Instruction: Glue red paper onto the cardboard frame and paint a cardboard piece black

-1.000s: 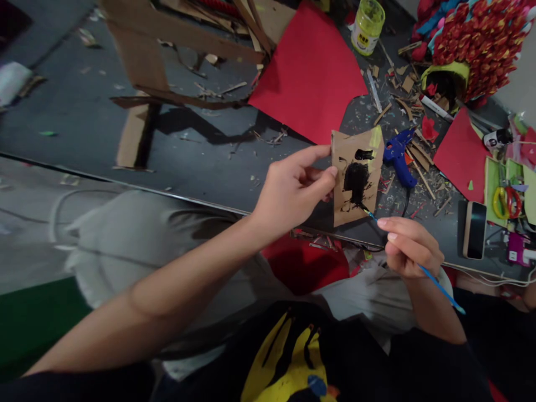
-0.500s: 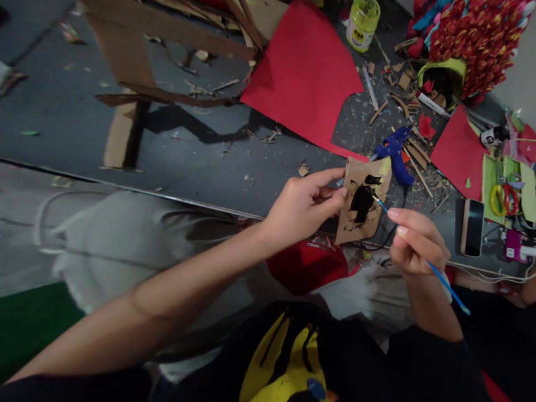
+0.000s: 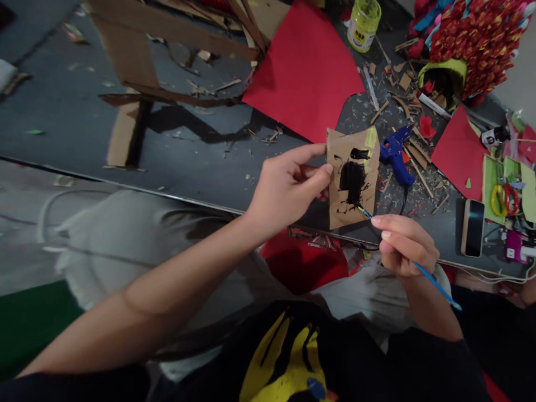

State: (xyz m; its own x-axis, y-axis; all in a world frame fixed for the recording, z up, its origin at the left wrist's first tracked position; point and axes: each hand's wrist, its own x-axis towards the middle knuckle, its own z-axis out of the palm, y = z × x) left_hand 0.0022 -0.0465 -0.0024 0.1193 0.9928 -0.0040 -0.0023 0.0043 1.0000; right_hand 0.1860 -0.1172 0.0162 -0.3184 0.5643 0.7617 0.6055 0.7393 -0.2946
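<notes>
My left hand [image 3: 295, 181] pinches the left edge of a piece of brown cardboard [image 3: 335, 206], thumb in front and fingers partly hidden. The cardboard is tilted above the table's front edge. Black paint [image 3: 354, 181] covers its middle, with a smaller black stroke above and a yellow-green smear at the top right corner. In my right hand [image 3: 406, 243] is a thin blue paintbrush [image 3: 435, 285], held like a pen. Its tip touches the lower edge of the black patch. Just right of the cardboard lies a blue glue gun [image 3: 396, 153].
Red paper [image 3: 305, 72] and a brown cardboard frame [image 3: 184, 33] lie on the dark table [image 3: 201, 176]. A yellow paint jar [image 3: 363, 25] stands at the back. Phone [image 3: 473, 228], scissors [image 3: 498, 198], a white marker [image 3: 433, 105] and cardboard scraps are to the right.
My left hand has moved the cardboard left and turned it more upright. The brush has shifted left and down, from the patch's upper right to its lower edge.
</notes>
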